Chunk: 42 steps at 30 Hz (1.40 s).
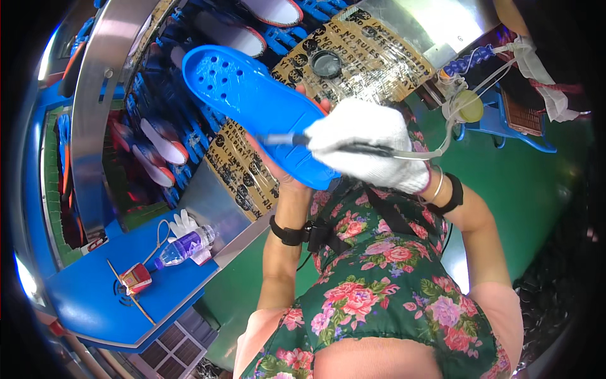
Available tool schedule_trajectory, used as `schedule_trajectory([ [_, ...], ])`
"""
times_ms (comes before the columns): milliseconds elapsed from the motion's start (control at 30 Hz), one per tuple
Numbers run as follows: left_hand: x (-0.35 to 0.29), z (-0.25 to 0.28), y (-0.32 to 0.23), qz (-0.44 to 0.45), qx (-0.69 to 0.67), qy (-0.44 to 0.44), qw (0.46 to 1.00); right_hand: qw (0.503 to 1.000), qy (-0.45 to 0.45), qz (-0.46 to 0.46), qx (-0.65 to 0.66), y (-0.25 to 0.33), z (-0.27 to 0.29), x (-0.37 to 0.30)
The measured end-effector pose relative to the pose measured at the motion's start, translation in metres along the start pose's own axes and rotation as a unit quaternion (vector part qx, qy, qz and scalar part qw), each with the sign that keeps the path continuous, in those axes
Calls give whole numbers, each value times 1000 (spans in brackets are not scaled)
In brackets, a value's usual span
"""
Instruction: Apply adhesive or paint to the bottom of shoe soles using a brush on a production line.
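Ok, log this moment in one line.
left hand: bare, holds blue sole | right hand: gloved, grips tool over sole, tip blurred | bottle: lying on its side

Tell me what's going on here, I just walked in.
A person's bare left hand holds a glossy blue shoe sole from beneath. The white-gloved right hand grips a slim tool with a pale tube, held over the sole; its tip is blurred, so contact is unclear. On the blue table to the left, a bottle lies on its side.
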<state>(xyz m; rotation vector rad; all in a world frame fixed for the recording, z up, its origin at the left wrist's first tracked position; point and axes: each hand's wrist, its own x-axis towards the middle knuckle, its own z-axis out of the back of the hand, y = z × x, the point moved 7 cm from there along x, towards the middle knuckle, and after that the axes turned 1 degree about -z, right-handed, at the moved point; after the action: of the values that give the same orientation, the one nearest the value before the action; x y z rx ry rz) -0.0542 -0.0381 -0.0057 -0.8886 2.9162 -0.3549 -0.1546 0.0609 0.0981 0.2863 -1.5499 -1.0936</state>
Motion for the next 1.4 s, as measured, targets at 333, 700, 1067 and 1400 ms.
schedule_trajectory([
  [333, 3, 4, -10, -7, 8, -21, 1000, 998, 31, -42, 24, -4, -2, -10],
  [700, 2, 2, -18, 93, 12, 62, 994, 997, 76, -21, -13, 2, -10, -26],
  [1067, 4, -4, -20, 192, 8, 120, 974, 996, 86, -32, -21, 5, -12, -35],
  [1400, -4, 0, -27, 275, -9, 141, 951, 984, 172, -11, 53, 24, -21, -38],
])
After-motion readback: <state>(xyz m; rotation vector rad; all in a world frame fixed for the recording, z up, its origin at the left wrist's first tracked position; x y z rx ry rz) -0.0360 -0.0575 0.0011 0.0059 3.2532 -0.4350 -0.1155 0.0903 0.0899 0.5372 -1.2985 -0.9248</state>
